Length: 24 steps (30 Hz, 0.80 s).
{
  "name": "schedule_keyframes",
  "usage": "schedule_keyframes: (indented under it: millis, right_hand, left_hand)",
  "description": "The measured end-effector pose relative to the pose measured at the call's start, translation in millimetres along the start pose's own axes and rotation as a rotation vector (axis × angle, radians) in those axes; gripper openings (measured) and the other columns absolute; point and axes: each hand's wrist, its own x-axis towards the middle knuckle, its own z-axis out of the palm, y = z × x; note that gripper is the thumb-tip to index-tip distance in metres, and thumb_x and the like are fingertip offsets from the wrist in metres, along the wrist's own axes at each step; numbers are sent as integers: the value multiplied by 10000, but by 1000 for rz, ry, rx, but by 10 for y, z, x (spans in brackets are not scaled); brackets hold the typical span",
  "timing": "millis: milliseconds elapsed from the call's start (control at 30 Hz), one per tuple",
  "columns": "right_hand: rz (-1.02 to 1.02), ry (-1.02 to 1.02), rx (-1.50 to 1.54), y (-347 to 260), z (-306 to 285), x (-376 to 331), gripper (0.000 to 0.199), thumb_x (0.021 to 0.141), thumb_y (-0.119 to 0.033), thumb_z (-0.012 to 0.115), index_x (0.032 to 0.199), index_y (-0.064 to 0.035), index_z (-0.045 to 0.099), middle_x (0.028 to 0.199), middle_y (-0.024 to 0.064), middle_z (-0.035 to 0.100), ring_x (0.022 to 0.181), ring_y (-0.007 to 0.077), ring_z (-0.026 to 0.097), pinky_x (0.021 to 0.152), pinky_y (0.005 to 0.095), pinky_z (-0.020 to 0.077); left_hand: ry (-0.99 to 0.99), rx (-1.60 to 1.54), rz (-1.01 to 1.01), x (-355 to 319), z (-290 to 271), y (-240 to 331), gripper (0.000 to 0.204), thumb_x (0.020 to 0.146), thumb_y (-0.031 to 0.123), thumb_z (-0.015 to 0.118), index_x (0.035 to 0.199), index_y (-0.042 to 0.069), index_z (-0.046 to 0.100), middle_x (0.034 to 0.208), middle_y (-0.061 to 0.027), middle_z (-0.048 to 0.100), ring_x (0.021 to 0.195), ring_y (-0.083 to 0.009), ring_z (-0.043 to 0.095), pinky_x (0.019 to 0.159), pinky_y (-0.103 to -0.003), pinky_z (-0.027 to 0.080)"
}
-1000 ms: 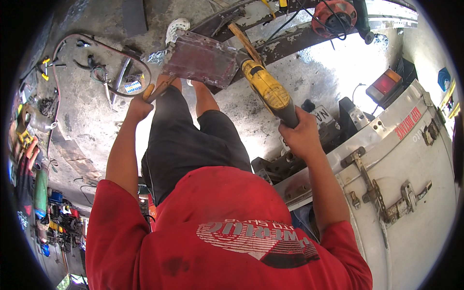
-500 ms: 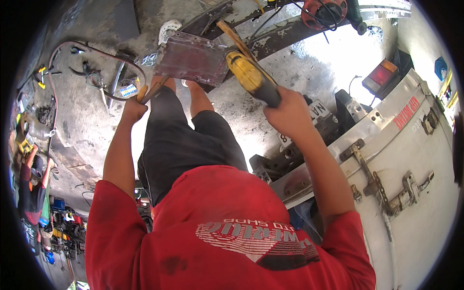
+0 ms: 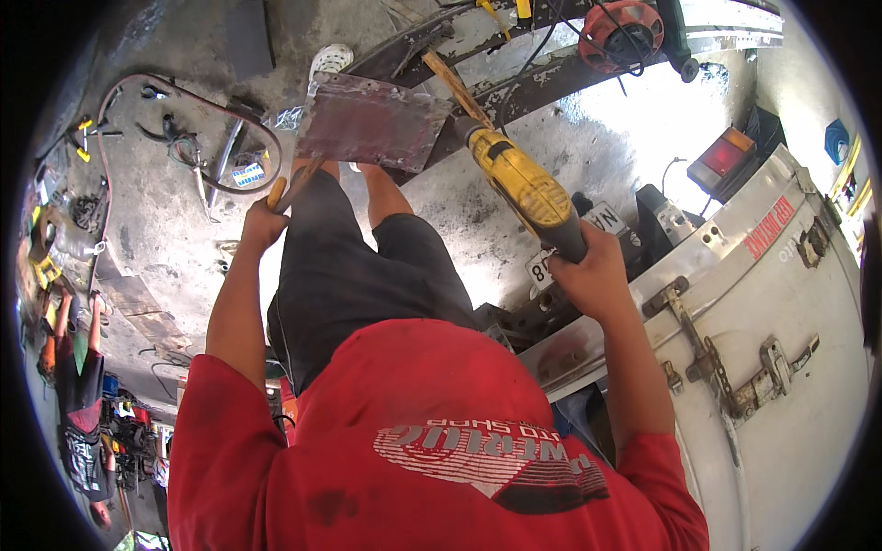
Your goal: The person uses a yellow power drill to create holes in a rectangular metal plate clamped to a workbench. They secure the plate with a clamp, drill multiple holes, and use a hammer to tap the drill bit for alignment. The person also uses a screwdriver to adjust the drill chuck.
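Observation:
My right hand (image 3: 593, 271) is closed round the black grip of a yellow-and-black power tool (image 3: 525, 179), which tilts away toward the upper left; its working end is unclear. My left hand (image 3: 265, 225) is closed round a hand tool with an orange-brown handle (image 3: 277, 191) and a long, flat brown part. That brown part reaches the near left edge of a maroon metal plate (image 3: 367, 124). The plate lies over my lower legs, in front of my black shorts. The power tool is apart from the plate, to its right.
A scuffed dark metal beam (image 3: 551, 78) crosses the far side, with a wooden stick (image 3: 455, 87) and a red reel (image 3: 621, 37) by it. The white vehicle panel (image 3: 772, 303) with latches stands right. A hose (image 3: 197, 96) loops on the floor. Another person (image 3: 83, 404) is at far left.
My right hand has drawn the power tool back toward me and to the right, away from the plate. My left hand has shifted slightly right and nearer. The other person shows more fully.

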Motion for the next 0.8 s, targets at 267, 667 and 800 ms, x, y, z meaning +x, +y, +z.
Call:
schedule_keyframes:
  millis: [267,667,800]
  right_hand:
    - [-76,24,82,121,172,30,348,778,-95,712,1096,45,714,889,242,738,831,361,751,800,412,572]
    - [-79,0,29,273,356,55,338,771,-118,727,1068,43,711,892,254,735,865,421,743,800,433,570]
    - [-62,-3,46,244,413,45,331,772,-116,726,1063,42,707,898,254,736,861,421,741,798,427,568]
  left_hand:
    - [59,-89,-46,-201,110,-15,487,762,134,740,1214,-40,689,1006,-218,767,913,-348,751,822,-437,567]
    - [143,-246,-16,-190,498,-313,405,774,132,746,1135,-43,694,965,-193,760,904,-339,745,844,-437,560]
    - [105,-238,-67,-77,426,-363,387,776,170,743,1088,-56,703,933,-208,761,890,-349,751,837,-449,565]
